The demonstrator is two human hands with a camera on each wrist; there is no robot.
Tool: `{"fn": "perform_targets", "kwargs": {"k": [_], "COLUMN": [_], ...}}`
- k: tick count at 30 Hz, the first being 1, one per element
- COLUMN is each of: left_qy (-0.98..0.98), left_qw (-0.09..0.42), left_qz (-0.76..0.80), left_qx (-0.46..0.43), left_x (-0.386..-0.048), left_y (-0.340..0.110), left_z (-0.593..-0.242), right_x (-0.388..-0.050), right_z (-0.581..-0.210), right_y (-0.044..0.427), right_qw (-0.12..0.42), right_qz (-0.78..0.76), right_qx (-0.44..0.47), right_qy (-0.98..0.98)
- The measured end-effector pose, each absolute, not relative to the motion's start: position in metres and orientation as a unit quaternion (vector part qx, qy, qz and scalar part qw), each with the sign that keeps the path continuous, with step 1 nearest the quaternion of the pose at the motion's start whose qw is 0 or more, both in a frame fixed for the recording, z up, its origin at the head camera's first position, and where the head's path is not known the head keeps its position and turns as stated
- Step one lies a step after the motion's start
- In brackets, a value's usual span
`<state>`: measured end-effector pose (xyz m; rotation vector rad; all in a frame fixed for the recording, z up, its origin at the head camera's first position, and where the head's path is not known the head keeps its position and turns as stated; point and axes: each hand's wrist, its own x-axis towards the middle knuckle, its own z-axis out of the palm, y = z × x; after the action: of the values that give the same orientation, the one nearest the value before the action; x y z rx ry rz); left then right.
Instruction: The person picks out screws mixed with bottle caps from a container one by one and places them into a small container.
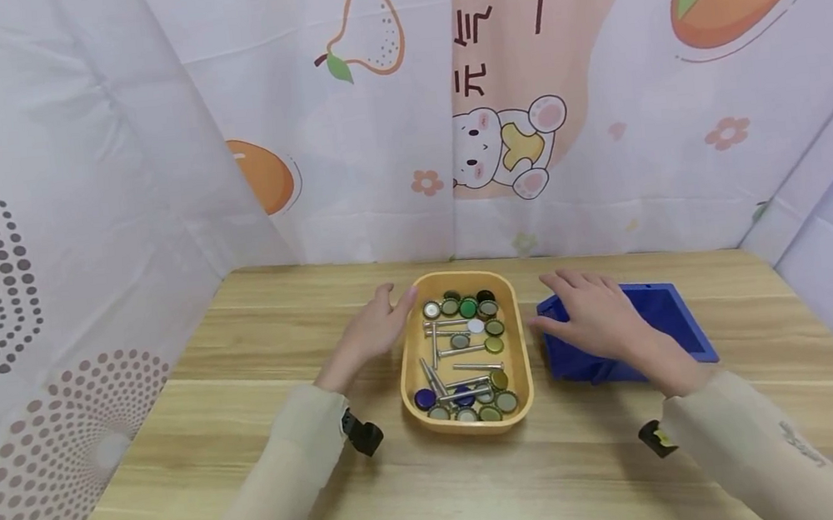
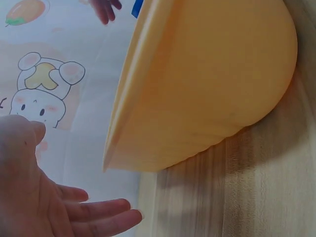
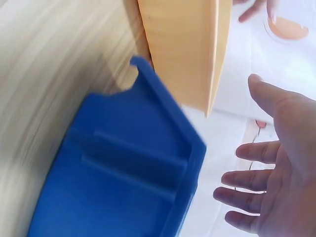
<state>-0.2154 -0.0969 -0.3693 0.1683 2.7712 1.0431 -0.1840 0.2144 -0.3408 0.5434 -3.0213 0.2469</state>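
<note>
A yellow plastic basket (image 1: pixel 411 378) stands on the table, holding several bottle caps (image 1: pixel 469 308) and several metal bolts (image 1: pixel 461 350). My left hand (image 1: pixel 372 331) is at the basket's upper left side. In the left wrist view, that hand (image 2: pixel 34 192) has its fingers extended, apart from the basket wall (image 2: pixel 207 89). Over the left part of a blue plastic bin (image 1: pixel 666 315) hovers my right hand (image 1: pixel 597 315). Loosely spread fingers and nothing held show in the right wrist view of this hand (image 3: pixel 286 173), with the bin (image 3: pixel 118 182) beside it.
Both containers stand on a wood-grain table (image 1: pixel 258 334), the blue bin to the right of the basket with a narrow gap between them. Behind the table hangs a white printed curtain (image 1: pixel 374 130). Dark wrist cameras (image 1: pixel 362 433) are strapped under both sleeves.
</note>
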Motion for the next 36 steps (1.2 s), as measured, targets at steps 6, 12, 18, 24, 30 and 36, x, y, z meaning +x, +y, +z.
{"fn": "perform_targets", "kwargs": {"k": [6, 12, 18, 24, 30, 36], "left_qy": [0.939, 0.944, 0.937, 0.943, 0.939, 0.934], "left_qw": [0.099, 0.104, 0.103, 0.108, 0.086, 0.075], "left_qz": [0.325, 0.310, 0.332, 0.315, 0.333, 0.349], "left_qx": [0.046, 0.045, 0.029, 0.012, 0.005, -0.011], "left_x": [-0.219, -0.221, -0.220, -0.217, -0.215, -0.214], "left_y": [-0.091, -0.080, -0.076, -0.072, -0.065, -0.060], "left_z": [-0.376, -0.388, -0.398, -0.402, -0.405, -0.408], "right_x": [-0.186, -0.185, -0.181, -0.177, -0.174, -0.174], "right_z": [-0.350, -0.363, -0.375, -0.385, -0.393, -0.397], "right_y": [0.190, 0.168, 0.148, 0.137, 0.132, 0.129], "right_qw": [0.047, 0.044, 0.028, 0.013, -0.017, -0.026], "right_qz": [0.070, 0.056, 0.032, 0.026, 0.021, -0.009], "right_qx": [0.213, 0.264, 0.303, 0.311, 0.294, 0.288], "right_qy": [-0.973, -0.962, -0.952, -0.950, -0.956, -0.957]}}
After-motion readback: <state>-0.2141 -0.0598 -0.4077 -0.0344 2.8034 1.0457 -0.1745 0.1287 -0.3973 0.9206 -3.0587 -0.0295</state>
